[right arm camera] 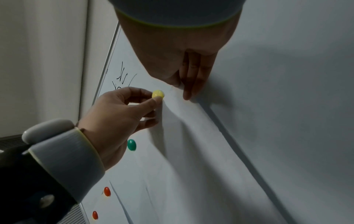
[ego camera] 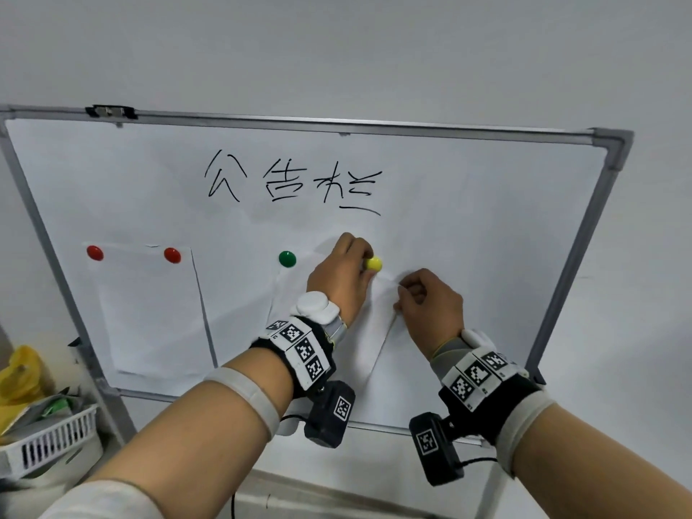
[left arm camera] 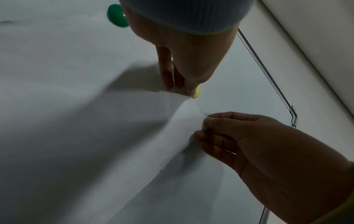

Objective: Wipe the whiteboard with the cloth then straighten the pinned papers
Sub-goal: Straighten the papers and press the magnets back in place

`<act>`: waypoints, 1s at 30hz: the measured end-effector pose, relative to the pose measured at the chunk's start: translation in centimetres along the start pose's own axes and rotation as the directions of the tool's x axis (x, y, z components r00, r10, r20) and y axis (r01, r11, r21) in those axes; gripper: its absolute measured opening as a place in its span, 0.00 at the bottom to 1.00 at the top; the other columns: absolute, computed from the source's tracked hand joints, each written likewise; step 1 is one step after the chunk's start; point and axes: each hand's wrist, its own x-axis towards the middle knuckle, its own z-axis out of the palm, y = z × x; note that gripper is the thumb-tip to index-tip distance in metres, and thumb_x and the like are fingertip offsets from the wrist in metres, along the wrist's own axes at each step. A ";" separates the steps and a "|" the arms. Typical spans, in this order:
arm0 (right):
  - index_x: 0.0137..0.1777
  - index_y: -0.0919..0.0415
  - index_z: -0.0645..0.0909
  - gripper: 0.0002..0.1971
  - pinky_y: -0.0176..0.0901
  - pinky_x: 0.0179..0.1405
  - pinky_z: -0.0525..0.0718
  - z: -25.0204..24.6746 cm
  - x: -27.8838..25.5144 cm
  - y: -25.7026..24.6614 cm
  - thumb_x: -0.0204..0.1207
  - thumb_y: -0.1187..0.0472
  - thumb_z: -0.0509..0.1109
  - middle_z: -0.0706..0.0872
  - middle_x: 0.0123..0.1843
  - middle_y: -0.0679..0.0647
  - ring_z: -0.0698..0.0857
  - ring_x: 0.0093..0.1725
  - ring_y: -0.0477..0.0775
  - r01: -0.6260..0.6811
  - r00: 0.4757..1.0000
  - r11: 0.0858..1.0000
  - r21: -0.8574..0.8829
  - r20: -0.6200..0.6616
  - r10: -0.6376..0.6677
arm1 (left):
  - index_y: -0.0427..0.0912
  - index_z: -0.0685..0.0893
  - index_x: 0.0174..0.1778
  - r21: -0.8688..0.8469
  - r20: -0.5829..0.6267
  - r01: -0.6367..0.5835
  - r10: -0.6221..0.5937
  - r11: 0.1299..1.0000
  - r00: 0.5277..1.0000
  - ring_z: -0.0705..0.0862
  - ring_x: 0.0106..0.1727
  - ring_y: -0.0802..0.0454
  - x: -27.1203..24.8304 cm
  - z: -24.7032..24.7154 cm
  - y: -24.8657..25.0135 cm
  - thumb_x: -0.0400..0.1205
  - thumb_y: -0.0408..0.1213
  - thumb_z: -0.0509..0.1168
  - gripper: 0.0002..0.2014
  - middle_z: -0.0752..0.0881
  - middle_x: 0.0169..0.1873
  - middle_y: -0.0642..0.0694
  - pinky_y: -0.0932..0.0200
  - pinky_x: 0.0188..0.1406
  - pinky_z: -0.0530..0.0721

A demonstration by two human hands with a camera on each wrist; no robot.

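Your left hand pinches the yellow magnet between thumb and forefinger, at the top right corner of the right-hand paper; whether the magnet sits on the board or is lifted off it cannot be told. Your right hand, at 4 o'clock from that magnet and just beside it, has its fingers curled and nips the paper's right edge between thumb and fingertips. The sheet bulges off the whiteboard between your two hands, and its right edge slants down toward 7 o'clock.

The green magnet holds the same sheet's top left corner, at 9 o'clock from your left hand. Further toward 9 o'clock, the left-hand paper hangs under two red magnets.

Black marker writing at 12 o'clock above your hands reads "公告栏". A black binder clip grips the frame's top edge at 11 o'clock. The bands on both wrists carry square black-and-white coded markers with no readable text. At 8 o'clock, below the board, a white slatted basket holds clutter, a yellow bag behind it.
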 end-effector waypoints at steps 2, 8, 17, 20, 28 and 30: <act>0.42 0.49 0.83 0.08 0.40 0.43 0.87 -0.4 0.2 -0.3 0.77 0.64 0.70 0.89 0.34 0.48 0.91 0.37 0.51 0.012 1.000 1.000 -0.014 -0.001 -0.012 | 0.50 0.76 0.47 -0.008 -0.004 0.006 -0.007 1.000 1.000 0.83 0.38 0.48 0.0 -0.1 0.3 0.83 0.43 0.66 0.05 0.79 0.46 0.54 0.46 0.31 0.85; 0.41 0.50 0.86 0.05 0.49 0.47 0.87 -1.2 1.4 -1.4 0.76 0.60 0.72 0.88 0.36 0.46 0.87 0.39 0.51 0.092 0.996 0.988 -0.123 -0.003 -0.093 | 0.52 0.78 0.48 -0.310 0.021 0.113 -0.112 0.944 0.993 0.85 0.41 0.56 -0.2 -0.5 1.2 0.84 0.47 0.67 0.06 0.86 0.39 0.55 0.49 0.44 0.87; 0.44 0.53 0.83 0.02 0.48 0.45 0.85 -2.0 3.0 -2.5 0.78 0.60 0.70 0.87 0.39 0.46 0.84 0.40 0.50 0.219 0.975 0.952 -0.214 0.017 -0.220 | 0.52 0.82 0.47 -0.350 0.073 0.161 -0.144 0.923 0.987 0.86 0.43 0.58 -0.6 0.6 0.7 0.82 0.44 0.69 0.03 0.87 0.40 0.58 0.48 0.47 0.88; 0.44 0.53 0.83 0.02 0.48 0.45 0.85 -2.0 3.0 -2.5 0.78 0.60 0.70 0.86 0.40 0.46 0.84 0.40 0.51 0.225 0.974 0.948 -0.224 0.022 -0.226 | 0.53 0.83 0.47 -0.333 0.076 0.144 -0.126 0.932 0.989 0.86 0.43 0.57 -0.2 0.9 0.6 0.82 0.45 0.69 0.02 0.87 0.41 0.56 0.48 0.47 0.88; 0.46 0.54 0.84 0.03 0.52 0.45 0.85 -2.1 3.0 -2.8 0.79 0.61 0.69 0.86 0.42 0.50 0.83 0.41 0.53 0.255 0.966 0.933 -0.252 0.027 -0.256 | 0.56 0.85 0.48 -0.279 0.050 0.120 -0.110 0.953 0.993 0.85 0.43 0.57 -0.1 1.5 0.8 0.82 0.49 0.69 0.03 0.86 0.41 0.56 0.49 0.46 0.87; 0.46 0.55 0.84 0.03 0.51 0.44 0.85 -2.1 3.1 -2.9 0.79 0.61 0.69 0.85 0.42 0.50 0.83 0.41 0.53 0.266 0.963 0.929 -0.257 0.021 -0.270 | 0.56 0.85 0.48 -0.263 0.046 0.109 -0.101 0.959 0.994 0.85 0.43 0.57 -0.1 1.4 0.9 0.82 0.49 0.69 0.03 0.86 0.42 0.55 0.49 0.46 0.87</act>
